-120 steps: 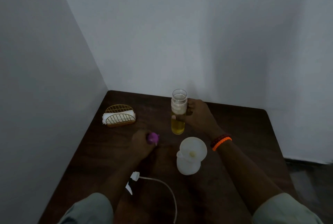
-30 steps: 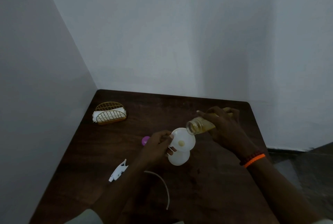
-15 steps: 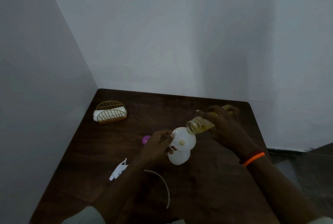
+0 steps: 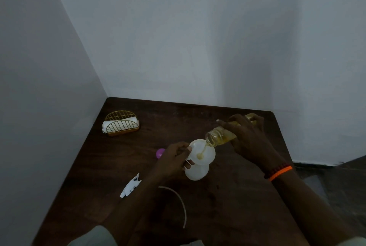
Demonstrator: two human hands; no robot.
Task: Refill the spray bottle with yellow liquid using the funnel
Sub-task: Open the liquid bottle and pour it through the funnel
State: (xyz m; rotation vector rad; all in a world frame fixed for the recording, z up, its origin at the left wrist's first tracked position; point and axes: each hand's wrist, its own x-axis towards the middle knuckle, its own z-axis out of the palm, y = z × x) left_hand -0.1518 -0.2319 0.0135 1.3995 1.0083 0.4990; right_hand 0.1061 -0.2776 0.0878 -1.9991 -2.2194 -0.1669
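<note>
A white spray bottle body stands on the dark wooden table with a white funnel seated in its neck. My left hand pinches the funnel's left rim and tab. My right hand grips a clear jar of yellow liquid, tilted with its mouth over the funnel's far rim. A thin yellow stream runs from the jar into the funnel's centre.
The white trigger sprayer head lies left of the bottle, its curved dip tube trailing toward me. A purple cap rests behind my left hand. A gold wire napkin holder sits at the far left. Walls close the left and back.
The jar has tipped lower toward the funnel, and yellow liquid now streams into it. My left hand stays on the funnel rim.
</note>
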